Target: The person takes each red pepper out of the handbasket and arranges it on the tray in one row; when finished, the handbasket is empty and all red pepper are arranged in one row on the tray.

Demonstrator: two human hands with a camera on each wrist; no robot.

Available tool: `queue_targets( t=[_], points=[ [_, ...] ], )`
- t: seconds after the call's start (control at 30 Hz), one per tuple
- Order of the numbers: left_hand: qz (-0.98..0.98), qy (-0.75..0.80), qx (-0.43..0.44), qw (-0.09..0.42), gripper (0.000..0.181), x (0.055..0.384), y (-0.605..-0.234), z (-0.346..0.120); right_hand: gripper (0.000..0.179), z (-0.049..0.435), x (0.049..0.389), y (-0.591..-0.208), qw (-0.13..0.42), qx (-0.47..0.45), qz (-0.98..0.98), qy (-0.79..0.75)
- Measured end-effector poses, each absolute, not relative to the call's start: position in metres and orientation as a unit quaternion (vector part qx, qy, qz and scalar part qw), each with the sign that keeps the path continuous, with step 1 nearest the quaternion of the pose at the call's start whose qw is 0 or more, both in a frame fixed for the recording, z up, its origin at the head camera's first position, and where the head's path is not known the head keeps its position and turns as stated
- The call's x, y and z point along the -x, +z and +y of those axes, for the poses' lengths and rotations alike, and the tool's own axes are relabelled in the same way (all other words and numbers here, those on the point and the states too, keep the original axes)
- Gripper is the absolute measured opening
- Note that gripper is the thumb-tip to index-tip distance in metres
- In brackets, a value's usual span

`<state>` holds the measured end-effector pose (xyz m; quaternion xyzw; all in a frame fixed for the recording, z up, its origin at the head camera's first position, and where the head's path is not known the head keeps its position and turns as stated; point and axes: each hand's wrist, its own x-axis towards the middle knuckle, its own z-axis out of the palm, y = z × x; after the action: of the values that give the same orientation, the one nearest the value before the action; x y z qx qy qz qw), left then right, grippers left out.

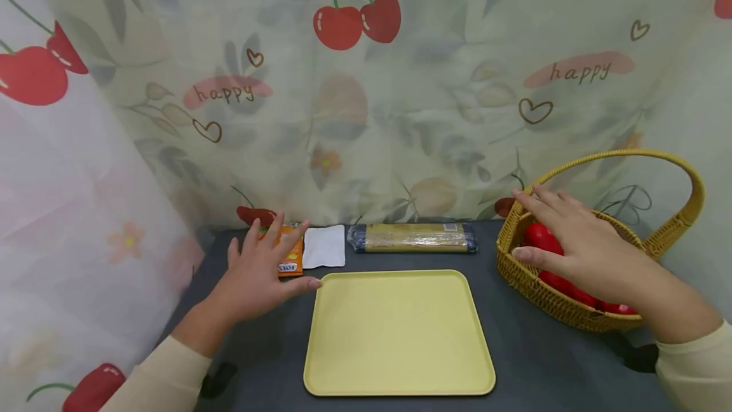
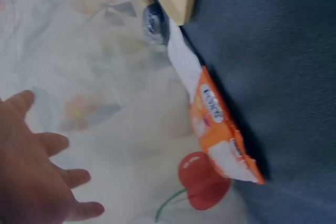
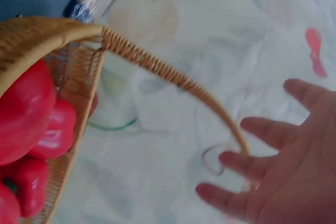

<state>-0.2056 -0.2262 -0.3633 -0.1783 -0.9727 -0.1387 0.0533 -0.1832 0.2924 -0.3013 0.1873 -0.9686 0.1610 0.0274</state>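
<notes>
My left hand (image 1: 251, 278) hovers with fingers spread at the left, overlapping an orange packet (image 1: 293, 256) in the head view. It holds nothing, and its thumb tip appears beside the far left corner of a pale yellow tray (image 1: 400, 336). Over on the right, my right hand (image 1: 595, 250) is held out above a wicker basket (image 1: 543, 307), fingers extended and nothing in them. Glossy red peppers (image 3: 50, 129) lie inside the basket, partly covered by the hand in the head view. The basket's arched handle (image 3: 157, 66) stands upright.
A flat white packet (image 1: 324, 247) lies beside the orange one. Right of it is a plastic-wrapped roll with a gold label (image 1: 406, 238), behind the tray. A cherry-printed curtain (image 1: 366, 113) closes off the back and left of the dark table (image 1: 532, 361).
</notes>
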Motion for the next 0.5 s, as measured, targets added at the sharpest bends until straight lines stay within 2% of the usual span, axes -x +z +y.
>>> queue_targets(
  t=[0.23,0.5],
  points=[
    [-0.954,-0.196,0.209,0.084,0.098,0.203,-0.381,-0.232,0.085,0.329,0.184,-0.319,0.061,-0.22,-0.93,0.288],
    [-0.881,-0.382,0.261,0.106,0.089,0.196,-0.408,-0.241,0.072,0.362,0.182,-0.35,0.078,-0.208,-0.895,0.386]
  ],
)
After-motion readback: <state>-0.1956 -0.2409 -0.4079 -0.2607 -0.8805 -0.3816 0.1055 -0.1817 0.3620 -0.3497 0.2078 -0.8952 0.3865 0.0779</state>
